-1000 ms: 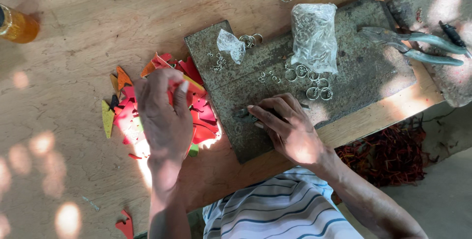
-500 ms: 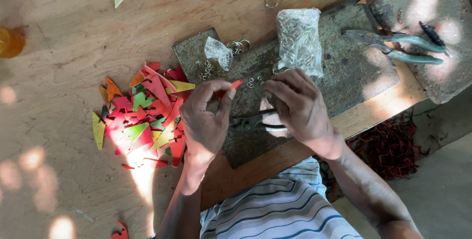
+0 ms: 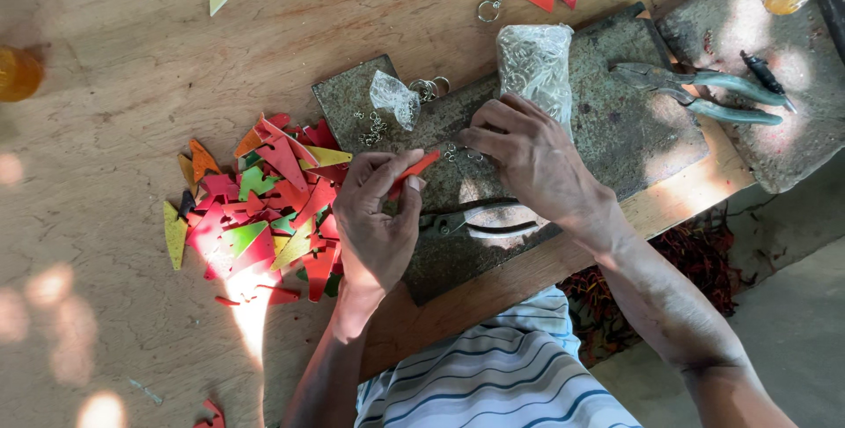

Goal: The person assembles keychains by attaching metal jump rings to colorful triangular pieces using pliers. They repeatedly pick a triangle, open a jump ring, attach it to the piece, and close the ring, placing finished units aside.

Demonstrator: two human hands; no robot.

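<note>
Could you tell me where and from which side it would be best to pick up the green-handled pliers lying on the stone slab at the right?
Probably by the two green handles, from above. The pliers lie flat on the slab, handles pointing right and slightly spread, jaws pointing left toward the plastic bag. Nothing covers the handles, so fingers can close around both.

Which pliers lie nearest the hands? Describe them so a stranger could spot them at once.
Start at the grey stone slab on the wooden table. Near its front edge, between the left hand and right hand, lie dark-handled pliers. The other pliers, far right, have pale green handles and nobody near them.
</note>
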